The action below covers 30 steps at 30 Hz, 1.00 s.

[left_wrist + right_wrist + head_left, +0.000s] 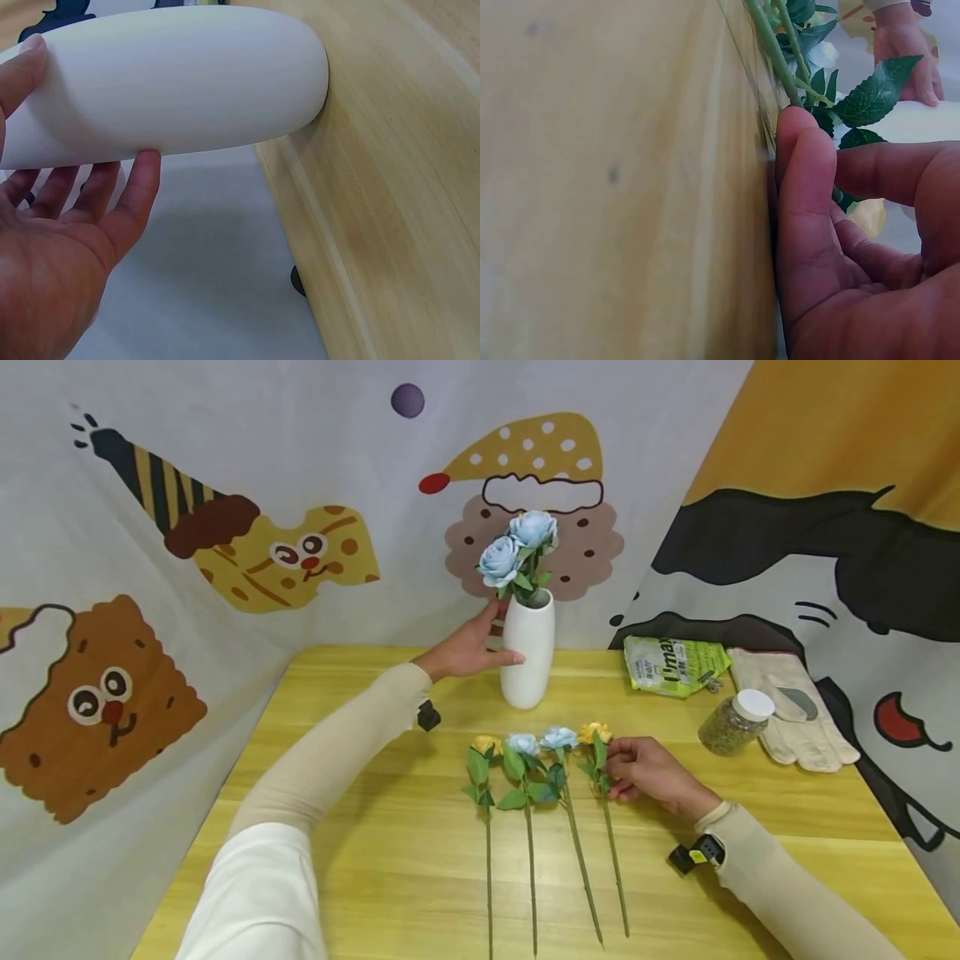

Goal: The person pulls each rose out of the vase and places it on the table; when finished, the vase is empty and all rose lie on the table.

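Observation:
A white vase (pixel 527 660) stands upright toward the back of the wooden table, holding artificial blue roses (pixel 501 560). My left hand (pixel 468 647) grips it from the left; in the left wrist view the thumb and fingers lie on opposite sides of the vase (pixel 195 82). In front, a yellow rose (pixel 486 744), a blue rose (pixel 522 744) and another blue rose (pixel 559 737) lie with stems toward me. My right hand (pixel 656 772) pinches the rightmost yellow rose (pixel 595 732) by its leafy upper stem. In the right wrist view, curled fingers (pixel 806 217) partly hide that stem (pixel 772 49).
At the back right lie a green bag (pixel 667 667) and a pair of pale work gloves (pixel 787 710). A clear jar with a white lid (pixel 753 705) stands to the right of the right hand. A printed cloth (pixel 337 443) hangs behind the table (pixel 360 877).

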Tool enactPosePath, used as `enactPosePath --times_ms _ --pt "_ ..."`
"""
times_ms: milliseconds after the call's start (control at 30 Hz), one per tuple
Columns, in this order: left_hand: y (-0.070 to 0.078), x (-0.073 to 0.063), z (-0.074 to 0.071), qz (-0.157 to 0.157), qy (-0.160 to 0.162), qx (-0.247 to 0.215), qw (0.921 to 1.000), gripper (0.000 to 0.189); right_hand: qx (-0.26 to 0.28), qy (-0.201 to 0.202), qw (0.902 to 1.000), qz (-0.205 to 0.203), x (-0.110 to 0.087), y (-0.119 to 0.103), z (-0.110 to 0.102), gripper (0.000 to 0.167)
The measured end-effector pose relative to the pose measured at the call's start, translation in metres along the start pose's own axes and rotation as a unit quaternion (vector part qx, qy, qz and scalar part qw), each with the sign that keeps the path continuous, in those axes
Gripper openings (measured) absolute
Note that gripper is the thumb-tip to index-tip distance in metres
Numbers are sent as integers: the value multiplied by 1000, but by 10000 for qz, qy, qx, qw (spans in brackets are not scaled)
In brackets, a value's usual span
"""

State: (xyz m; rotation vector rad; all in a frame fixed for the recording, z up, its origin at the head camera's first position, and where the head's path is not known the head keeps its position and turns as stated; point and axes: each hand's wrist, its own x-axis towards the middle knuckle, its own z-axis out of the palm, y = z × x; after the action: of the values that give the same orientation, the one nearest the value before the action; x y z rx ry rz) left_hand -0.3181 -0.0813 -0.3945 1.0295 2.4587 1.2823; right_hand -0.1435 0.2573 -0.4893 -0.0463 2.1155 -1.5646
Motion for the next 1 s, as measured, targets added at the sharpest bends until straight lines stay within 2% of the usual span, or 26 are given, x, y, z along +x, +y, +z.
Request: enactPosePath --times_ms 300,700,867,1000 --pt "-1 0 0 -8 -12 21 10000 97 90 317 9993 170 -2 -2 -1 48" --pt "-2 1 0 60 28 -91 9999 97 16 463 9989 -65 -7 -10 -15 40" --pt "-2 0 0 -26 21 -107 9999 98 -70 671 9977 -84 -9 -15 -19 40" --pt "-2 0 1 -67 1 -124 9999 100 -267 865 9953 -341 -10 -23 -22 39"
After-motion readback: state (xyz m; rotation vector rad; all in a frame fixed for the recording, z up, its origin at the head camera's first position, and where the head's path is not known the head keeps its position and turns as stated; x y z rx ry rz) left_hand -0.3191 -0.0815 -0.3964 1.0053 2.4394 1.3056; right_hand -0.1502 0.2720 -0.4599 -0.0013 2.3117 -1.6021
